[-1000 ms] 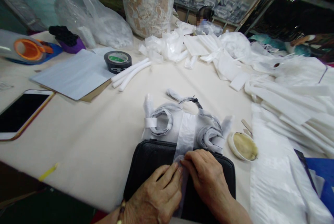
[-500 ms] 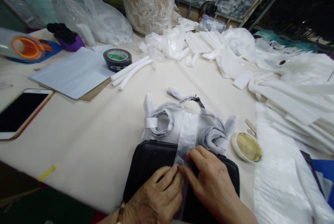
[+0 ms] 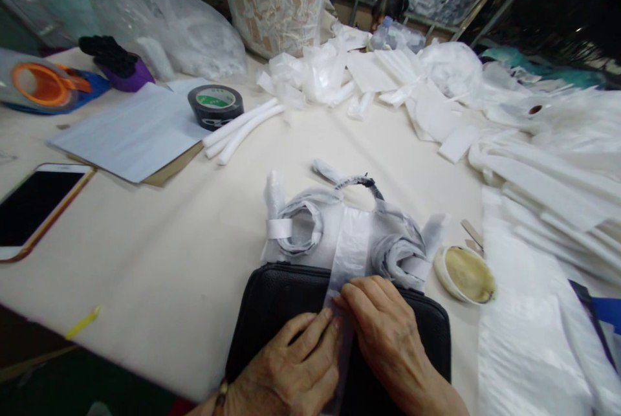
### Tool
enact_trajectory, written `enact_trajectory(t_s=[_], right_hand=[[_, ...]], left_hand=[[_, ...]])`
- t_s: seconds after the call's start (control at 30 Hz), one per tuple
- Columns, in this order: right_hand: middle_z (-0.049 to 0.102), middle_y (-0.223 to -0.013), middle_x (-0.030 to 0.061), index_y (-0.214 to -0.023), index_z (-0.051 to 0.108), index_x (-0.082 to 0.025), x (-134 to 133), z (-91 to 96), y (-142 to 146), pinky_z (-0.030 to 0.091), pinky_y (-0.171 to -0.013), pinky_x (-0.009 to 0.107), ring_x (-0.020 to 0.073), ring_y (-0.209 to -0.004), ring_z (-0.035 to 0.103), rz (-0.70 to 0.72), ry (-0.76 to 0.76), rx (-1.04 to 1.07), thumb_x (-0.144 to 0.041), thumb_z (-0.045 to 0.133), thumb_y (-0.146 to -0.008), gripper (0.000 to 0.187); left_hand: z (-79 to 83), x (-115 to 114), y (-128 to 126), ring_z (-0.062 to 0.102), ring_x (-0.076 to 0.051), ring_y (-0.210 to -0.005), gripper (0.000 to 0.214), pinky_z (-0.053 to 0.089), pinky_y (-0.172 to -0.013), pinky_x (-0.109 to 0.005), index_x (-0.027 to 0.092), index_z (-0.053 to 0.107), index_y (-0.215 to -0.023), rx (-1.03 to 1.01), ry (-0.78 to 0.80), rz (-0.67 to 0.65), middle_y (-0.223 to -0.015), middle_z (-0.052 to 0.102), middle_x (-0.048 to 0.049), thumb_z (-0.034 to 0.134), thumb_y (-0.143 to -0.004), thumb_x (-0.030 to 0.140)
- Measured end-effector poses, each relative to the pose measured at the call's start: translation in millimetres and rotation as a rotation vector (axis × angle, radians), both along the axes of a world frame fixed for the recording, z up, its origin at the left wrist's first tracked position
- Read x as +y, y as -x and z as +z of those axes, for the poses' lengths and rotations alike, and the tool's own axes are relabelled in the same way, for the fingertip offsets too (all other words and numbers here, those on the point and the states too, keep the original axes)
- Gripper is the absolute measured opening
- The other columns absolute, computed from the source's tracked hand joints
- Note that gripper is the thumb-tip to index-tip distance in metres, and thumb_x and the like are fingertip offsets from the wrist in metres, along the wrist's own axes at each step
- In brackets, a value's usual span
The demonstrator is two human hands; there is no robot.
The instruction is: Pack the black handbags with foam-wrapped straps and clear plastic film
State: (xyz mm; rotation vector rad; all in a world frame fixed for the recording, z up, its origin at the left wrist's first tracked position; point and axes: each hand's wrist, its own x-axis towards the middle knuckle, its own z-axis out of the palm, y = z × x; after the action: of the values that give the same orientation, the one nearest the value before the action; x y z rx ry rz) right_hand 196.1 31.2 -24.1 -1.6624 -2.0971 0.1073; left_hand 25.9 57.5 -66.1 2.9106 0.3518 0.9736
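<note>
A black leather-like bag (image 3: 281,293) lies flat in front of me at the table's near edge. Its straps (image 3: 301,228), rolled up in pale wrapping, rest just beyond the bag's far edge, with a small wrapped handle (image 3: 359,181) behind them. Across the middle of the bag runs a translucent plastic strip (image 3: 350,241). My left hand (image 3: 295,364) pinches this strip on the bag, fingertips pressed together. Close against it, my right hand (image 3: 388,332) has its curled fingers on the same strip. The strip's lower part is partly hidden between my hands.
A white dish of yellowish paste (image 3: 466,275) stands right of the bag. White plastic sheets (image 3: 543,325) cover the right side. Black tape (image 3: 216,107), white tubes (image 3: 242,130), paper (image 3: 130,131) and a phone (image 3: 41,206) lie to the left. A person's head (image 3: 389,7) shows far back.
My right hand has shifted slightly and its fingers now lie closer together over the strip. My left hand stays nearly in place. The view has tilted a little.
</note>
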Motion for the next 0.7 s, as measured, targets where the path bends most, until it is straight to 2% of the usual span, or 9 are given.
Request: enact_trajectory(t_s=[0.23,0.37,0.57,0.7], right_hand=[[0.049,-0.067,-0.0004,-0.071,0.047,-0.018,4,-4.1,-1,0.029,-0.06,0.029,0.0147,-0.064,0.041,-0.037,0.046,0.077,-0.011,0.048,-0.089,0.02],[0.047,-0.066,-0.0005,-0.071,0.045,-0.018,4,-4.9,-1,0.029,-0.06,0.029,0.0147,-0.063,0.04,-0.025,0.032,0.082,-0.01,0.046,-0.089,0.021],[0.048,-0.067,0.0004,-0.071,0.045,-0.019,4,-9.6,0,0.031,-0.06,0.029,0.0155,-0.064,0.041,-0.06,0.015,0.042,-0.012,0.044,-0.09,0.021],[0.051,-0.07,0.0018,-0.073,0.048,-0.018,4,-8.5,3,0.037,-0.062,0.029,0.0161,-0.066,0.044,-0.072,-0.002,0.053,-0.011,0.045,-0.09,0.018]], left_hand=[[12.6,1,5,0.051,-0.02,-0.115,0.028,0.037,-0.101,-0.03,0.011,0.063,-0.104,0.065,0.062,0.053,-0.112,0.064,-0.0064,0.047,-0.087,0.026],[17.5,2,4,0.048,-0.02,-0.118,0.033,0.032,-0.105,-0.029,0.009,0.06,-0.111,0.121,0.036,0.07,-0.117,0.061,-0.0064,0.047,-0.087,0.029],[12.3,0,2,0.046,-0.023,-0.12,0.04,0.026,-0.108,-0.034,0.009,0.059,-0.112,0.175,-0.028,0.078,-0.118,0.061,-0.0091,0.049,-0.086,0.038],[6.3,3,0,0.042,-0.025,-0.123,0.047,0.022,-0.109,-0.036,0.008,0.057,-0.115,0.178,-0.066,0.061,-0.121,0.058,-0.0113,0.052,-0.084,0.043]])
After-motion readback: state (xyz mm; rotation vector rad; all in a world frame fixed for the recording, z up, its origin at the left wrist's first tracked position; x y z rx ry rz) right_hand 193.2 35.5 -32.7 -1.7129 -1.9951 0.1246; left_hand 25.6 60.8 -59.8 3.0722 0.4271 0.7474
